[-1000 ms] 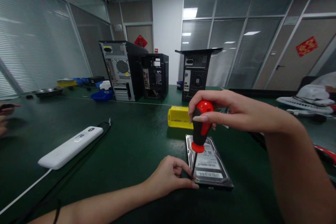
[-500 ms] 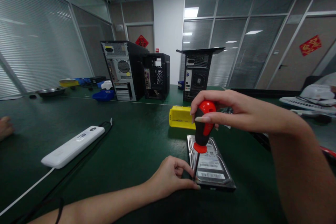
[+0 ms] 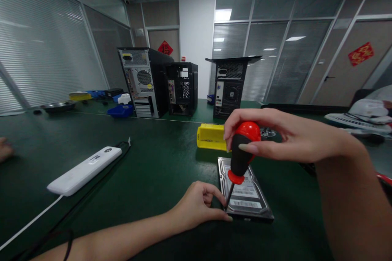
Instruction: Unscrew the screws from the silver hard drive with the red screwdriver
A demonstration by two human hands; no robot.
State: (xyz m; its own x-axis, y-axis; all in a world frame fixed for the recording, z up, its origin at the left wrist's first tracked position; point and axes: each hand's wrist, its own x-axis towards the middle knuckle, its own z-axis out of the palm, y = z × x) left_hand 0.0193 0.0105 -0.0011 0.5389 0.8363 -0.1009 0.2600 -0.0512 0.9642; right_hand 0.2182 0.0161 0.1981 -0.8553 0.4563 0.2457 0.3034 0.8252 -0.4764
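Green matting covers the long workbench (image 3: pixel 147 171), which stands in an office bounded by glass partitions with blinds. At the near centre of the bench a hard drive (image 3: pixel 245 193) lies flat, label side up. The right hand (image 3: pixel 275 136) holds a screwdriver (image 3: pixel 240 159) by its red-and-black handle, with the fingers and thumb closed around the rounded red cap; the tool leans so that the handle tilts to the right of the tip, and the tip meets the near left corner of the drive. The left hand (image 3: pixel 199 206) rests on the matting against that same corner, with thumb and forefinger pinched together just beside the shaft at the tip. Directly behind the drive sits a yellow box (image 3: pixel 211 136). To the left lies a white power strip (image 3: pixel 84 170) with its cable trailing toward the near edge. Three computer cases (image 3: pixel 147 81) stand upright at the far side, with blue trays (image 3: pixel 120 111) near them.
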